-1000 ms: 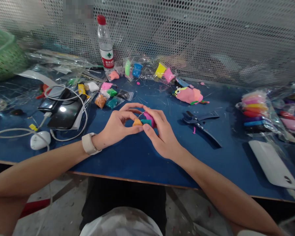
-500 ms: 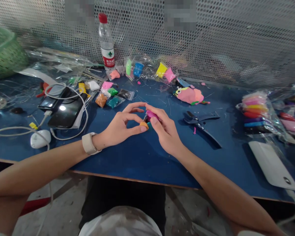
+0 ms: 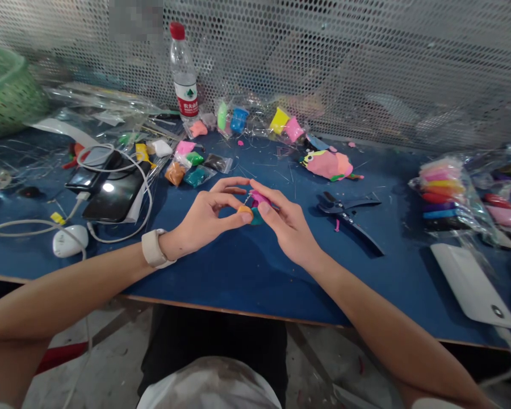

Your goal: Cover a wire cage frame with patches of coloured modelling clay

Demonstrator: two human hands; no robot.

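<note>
Between thumb and forefinger, my left hand [image 3: 208, 213] pinches a small orange clay piece [image 3: 246, 213]. My right hand [image 3: 287, 224] holds a magenta clay piece [image 3: 259, 199] in its fingers. Just under the magenta, a teal clay piece [image 3: 256, 217] shows, partly covered by my right thumb. A thin, wire-like strand [image 3: 247, 199] runs between the orange and magenta parts; I cannot tell whether they are all joined. Both hands are close together above the blue table [image 3: 238, 272], with the tips of the forefingers almost meeting.
Dark pliers [image 3: 344, 218] lie right of my hands, below a pink clay fish [image 3: 329, 165]. Bagged clay [image 3: 198, 175] and a water bottle [image 3: 184, 79] stand behind. Phones [image 3: 117, 190] with cables are left; a white power bank [image 3: 472, 284] and clay packs [image 3: 443, 190] are right.
The orange piece has shifted slightly left and up with my left fingers. More of the teal piece shows now. My right hand has barely moved.
</note>
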